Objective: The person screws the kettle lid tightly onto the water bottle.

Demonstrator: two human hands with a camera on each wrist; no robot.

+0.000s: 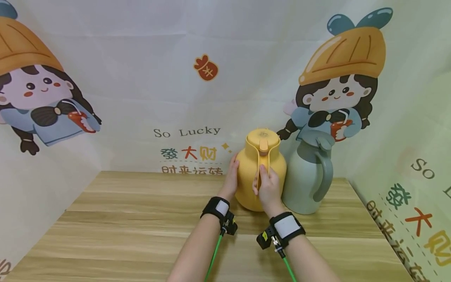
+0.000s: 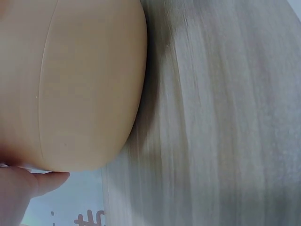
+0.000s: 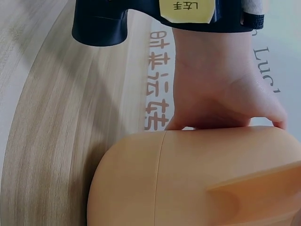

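A yellow vacuum jug (image 1: 245,176) with a round lid stands upright on the wooden table, its handle facing me. My right hand (image 1: 269,191) grips that handle, thumb lying up along it and fingers curled round. My left hand (image 1: 230,181) rests against the jug's left side. In the right wrist view the left hand (image 3: 214,89) lies along the jug wall with its fingers spread. The left wrist view shows the rounded lower body of the jug (image 2: 94,89) close up, beside part of the left hand (image 2: 16,193).
Close on the right of the yellow jug stands a grey-green vacuum jug (image 1: 299,184), its handle turned right. The wooden table (image 1: 141,219) ends at a printed backdrop (image 1: 141,86) with cartoon figures and lettering. Green cables (image 1: 213,256) run back from both wrist cameras.
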